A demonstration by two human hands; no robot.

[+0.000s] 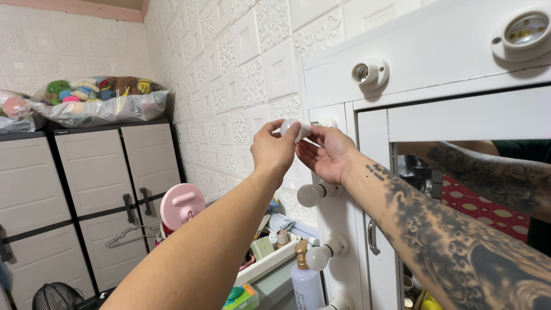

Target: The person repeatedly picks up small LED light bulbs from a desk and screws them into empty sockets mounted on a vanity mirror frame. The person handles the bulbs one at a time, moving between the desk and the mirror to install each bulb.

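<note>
A white round light bulb (294,127) is held level in front of a socket (328,121) on the left side of a white mirror frame (338,212), its metal screw base pointing at the socket. My left hand (273,150) pinches the bulb's globe from the left. Beside it, my right hand (326,154) cups under the bulb with fingers at its base. Two more white bulbs (310,194) (317,257) sit fitted in sockets lower on the same side.
Empty sockets (370,73) (523,31) line the frame's top rail. The mirror (470,189) reflects my tattooed arm. Below stand a pump bottle (306,281), a cluttered white tray (270,261) and a pink lid (182,205). Grey cabinets (97,195) carry bagged toys (100,97).
</note>
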